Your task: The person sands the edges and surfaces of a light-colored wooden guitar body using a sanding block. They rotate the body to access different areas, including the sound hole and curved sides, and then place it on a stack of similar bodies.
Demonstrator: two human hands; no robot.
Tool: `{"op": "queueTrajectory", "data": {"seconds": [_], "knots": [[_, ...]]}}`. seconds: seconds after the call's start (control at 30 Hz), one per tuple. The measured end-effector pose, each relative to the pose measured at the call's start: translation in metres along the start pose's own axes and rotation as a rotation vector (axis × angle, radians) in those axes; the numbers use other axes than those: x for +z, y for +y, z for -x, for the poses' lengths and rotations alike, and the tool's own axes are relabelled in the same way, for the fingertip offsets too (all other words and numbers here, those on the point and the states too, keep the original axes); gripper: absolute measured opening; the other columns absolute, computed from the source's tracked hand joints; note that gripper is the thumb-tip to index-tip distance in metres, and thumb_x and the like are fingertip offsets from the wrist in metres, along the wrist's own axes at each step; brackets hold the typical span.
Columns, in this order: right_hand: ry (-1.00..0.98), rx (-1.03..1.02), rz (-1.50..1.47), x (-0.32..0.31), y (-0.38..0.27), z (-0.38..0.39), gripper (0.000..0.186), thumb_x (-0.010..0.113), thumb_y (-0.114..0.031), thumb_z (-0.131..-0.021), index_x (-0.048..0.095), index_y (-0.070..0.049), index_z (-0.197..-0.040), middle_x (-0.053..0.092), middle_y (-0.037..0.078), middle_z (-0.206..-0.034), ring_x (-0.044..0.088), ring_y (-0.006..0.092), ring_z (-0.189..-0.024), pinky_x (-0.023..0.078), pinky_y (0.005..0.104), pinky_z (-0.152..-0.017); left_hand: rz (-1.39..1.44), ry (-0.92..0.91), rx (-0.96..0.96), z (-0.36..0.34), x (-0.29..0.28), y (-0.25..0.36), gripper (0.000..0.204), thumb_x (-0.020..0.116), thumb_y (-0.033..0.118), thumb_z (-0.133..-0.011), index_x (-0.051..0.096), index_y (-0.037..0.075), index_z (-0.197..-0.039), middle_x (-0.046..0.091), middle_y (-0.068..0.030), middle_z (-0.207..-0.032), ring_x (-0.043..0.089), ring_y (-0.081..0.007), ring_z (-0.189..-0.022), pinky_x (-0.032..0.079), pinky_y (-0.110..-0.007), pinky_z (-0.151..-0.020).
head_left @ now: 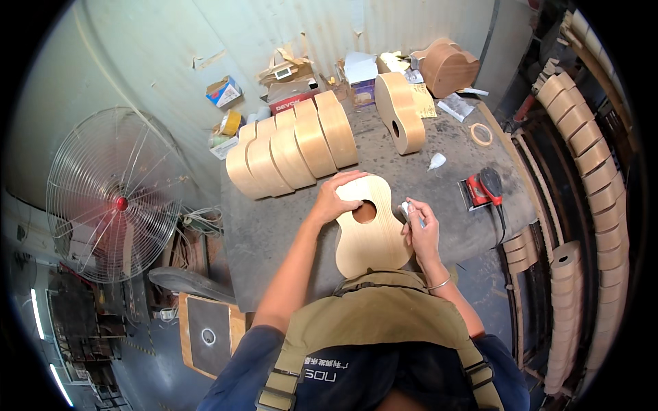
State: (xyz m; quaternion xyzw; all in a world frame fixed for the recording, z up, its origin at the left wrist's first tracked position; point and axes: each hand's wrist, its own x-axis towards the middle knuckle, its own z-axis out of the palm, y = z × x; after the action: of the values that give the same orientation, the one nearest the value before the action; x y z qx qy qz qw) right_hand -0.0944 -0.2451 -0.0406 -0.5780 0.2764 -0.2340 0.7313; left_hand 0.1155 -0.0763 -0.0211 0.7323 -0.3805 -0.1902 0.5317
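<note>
A pale wooden ukulele body [371, 250], without a neck, lies at the table's near edge against my apron, its round soundhole facing up. My left hand [336, 200] grips its upper left side, the thumb at the soundhole's rim and the fingers over the top edge. At the body's right side, my right hand [423, 236] is closed on a small white piece [405, 208] with a bluish part, held between thumb and fingers. Its exact kind cannot be made out. The fingers are close to the body's right edge; whether the white piece touches the wood is unclear.
Several ukulele bodies [295, 147] stand in a row behind on the grey table [439, 188]; another body [399, 113] stands apart. A red sander [484, 188] with a cord, a tape ring [481, 134] and a white nozzle-like piece [436, 161] lie rightward. A caged fan [122, 203] stands left.
</note>
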Motion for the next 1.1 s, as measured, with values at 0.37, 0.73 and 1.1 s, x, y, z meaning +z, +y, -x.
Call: {"op": "queueTrajectory", "data": {"seconds": [0.37,0.73,1.1], "knots": [[0.098,0.026,0.067,-0.023,0.001,0.012,0.032,0.063,-0.025,-0.111,0.066,0.0,-0.13,0.074,0.009,-0.101,0.053,0.0037,-0.055,0.04,0.0223,-0.044,0.01,-0.021,0.013,-0.005,-0.001,-0.007,0.068,0.087,0.011,-0.072,0.075,0.012,-0.139,0.066,-0.013,-0.148,0.064,-0.024,-0.132,0.049,-0.038,-0.113],[0.215,-0.375,0.823,-0.071,0.081,-0.035,0.044,0.064,-0.018,-0.106,0.055,-0.002,-0.147,0.068,0.024,-0.131,0.066,0.036,-0.105,0.054,0.0452,-0.095,0.057,-0.021,-0.076,-0.019,-0.003,-0.031,0.068,0.088,0.005,-0.074,0.073,0.011,-0.14,0.075,-0.0098,-0.13,0.069,-0.0189,-0.114,0.054,-0.034,-0.102],[0.183,-0.549,1.24,-0.108,0.119,-0.072,0.063,0.072,-0.016,-0.098,0.049,-0.004,-0.156,0.054,0.019,-0.147,0.054,0.0406,-0.125,0.046,0.0507,-0.109,0.173,-0.045,-0.366,-0.012,0.056,-0.114,0.062,0.084,0.0,-0.079,0.072,0.007,-0.139,0.074,-0.0068,-0.125,0.07,-0.0167,-0.112,0.055,-0.033,-0.101]]}}
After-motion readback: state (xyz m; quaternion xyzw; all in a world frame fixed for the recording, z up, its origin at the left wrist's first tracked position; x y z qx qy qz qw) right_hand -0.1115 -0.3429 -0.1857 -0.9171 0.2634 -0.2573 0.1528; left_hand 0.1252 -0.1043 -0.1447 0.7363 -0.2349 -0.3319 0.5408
